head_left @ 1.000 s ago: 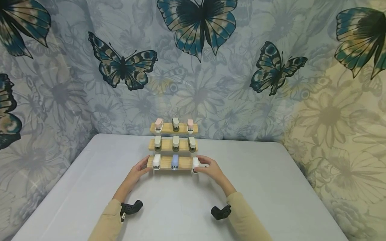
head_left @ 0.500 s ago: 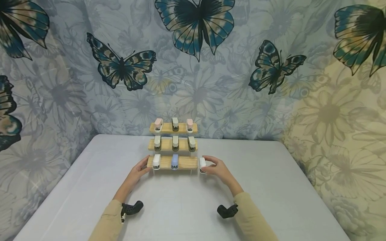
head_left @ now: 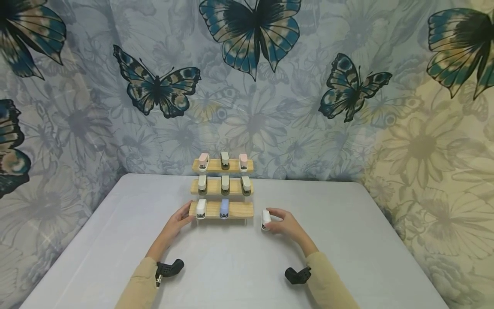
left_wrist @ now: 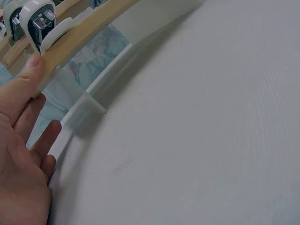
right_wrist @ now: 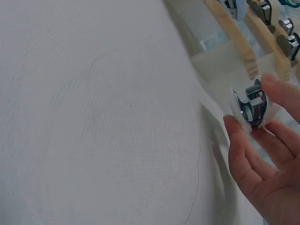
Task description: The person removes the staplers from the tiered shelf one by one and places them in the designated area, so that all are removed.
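Note:
A three-tier wooden shelf (head_left: pixel 238 209) holds small staplers in rows. My left hand (head_left: pixel 176 221) grips the left end of its lowest board. In the left wrist view the thumb (left_wrist: pixel 29 77) lies on the board's edge, close to a white stapler (left_wrist: pixel 38 21), with a finger below. To the right of the shelf, my right hand (head_left: pixel 287 225) pinches another white stapler (head_left: pixel 265 219), apart from the board. The metal front of this stapler (right_wrist: pixel 254 104) shows between thumb and fingers in the right wrist view. A blue stapler (head_left: pixel 224 208) sits mid-board on the lowest tier.
On the upper tiers stand grey-white staplers (head_left: pixel 225 185) and pink staplers (head_left: pixel 243 161). Clear supports hold the boards above a white-covered table (head_left: pixel 347 240). Behind it hangs a butterfly-patterned backdrop (head_left: pixel 254 124).
My right hand has carried the white stapler off the right end of the lowest board, rightward and a little toward me. The left hand has stayed at the shelf's left end.

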`<state>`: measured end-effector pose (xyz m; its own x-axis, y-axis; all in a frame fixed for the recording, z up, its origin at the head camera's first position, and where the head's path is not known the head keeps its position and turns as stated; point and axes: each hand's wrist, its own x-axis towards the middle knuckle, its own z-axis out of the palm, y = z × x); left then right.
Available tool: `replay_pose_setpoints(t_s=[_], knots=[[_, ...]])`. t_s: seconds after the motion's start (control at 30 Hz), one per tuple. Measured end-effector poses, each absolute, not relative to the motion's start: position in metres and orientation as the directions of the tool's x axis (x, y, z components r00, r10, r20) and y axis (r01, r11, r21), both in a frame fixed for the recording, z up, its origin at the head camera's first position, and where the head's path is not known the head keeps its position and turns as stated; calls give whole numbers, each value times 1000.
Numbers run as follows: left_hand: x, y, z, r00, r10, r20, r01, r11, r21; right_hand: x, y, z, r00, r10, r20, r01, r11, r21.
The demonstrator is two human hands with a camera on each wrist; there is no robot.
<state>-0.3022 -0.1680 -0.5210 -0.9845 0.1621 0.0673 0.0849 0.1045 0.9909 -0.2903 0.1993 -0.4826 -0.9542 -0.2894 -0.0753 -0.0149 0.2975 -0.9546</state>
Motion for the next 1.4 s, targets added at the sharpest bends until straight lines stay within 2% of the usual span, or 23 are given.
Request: replay_pose_setpoints(t_s=[0.4, 0.73, 1.0, 1.4], knots=[[-300, -167, -523, -986, 154, 58, 74, 101, 992, -280, 199, -472, -953, -277, -124, 31, 318, -948], [-301, -166, -524, -988, 128, 85, 104, 144, 984, -291, 210, -489, -944, -298, -139, 34, 331, -943], [-302, -164, -521, -990, 121, 76, 94, 152, 984, -289, 213, -486, -949, -285, -136, 6, 413, -910], [-300, -164, -523, -994, 97, 45, 60, 157, 986, -276, 206, -484, -948, -288, -134, 25, 353, -935]])
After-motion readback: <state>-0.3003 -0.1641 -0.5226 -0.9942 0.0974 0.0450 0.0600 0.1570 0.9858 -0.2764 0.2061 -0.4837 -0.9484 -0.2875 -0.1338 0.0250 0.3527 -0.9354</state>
